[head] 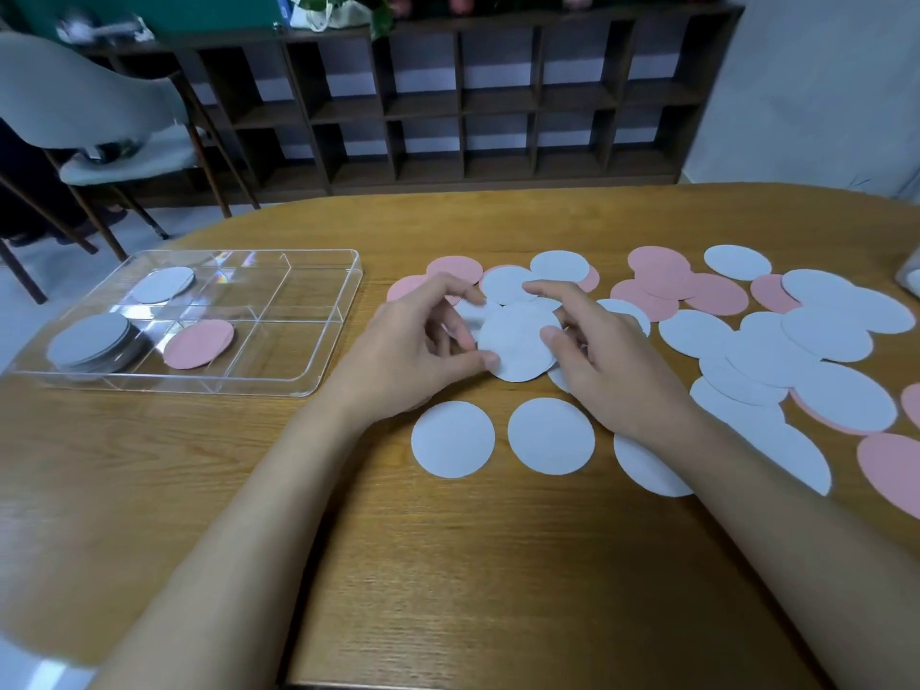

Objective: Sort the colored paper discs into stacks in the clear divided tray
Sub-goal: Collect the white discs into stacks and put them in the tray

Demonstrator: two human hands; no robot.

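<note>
The left hand (423,351) and right hand (615,363) are pinching one white disc (520,343) by its edges above the counter (448,565), near the tray (318,373). It is looking light and bendy; hold edges softly.

The right edge crops a pink disc (913,408) and, perhaps, a clear jar (910,278).

The scene is lit softly and evenly from above, and only faint shadows are cast on the tabletop (448,565). Glints are seen on the clear tray (341,311). The shelf (448,107) is bowed by wide-angle distortion, and the corners are blurred.
</note>
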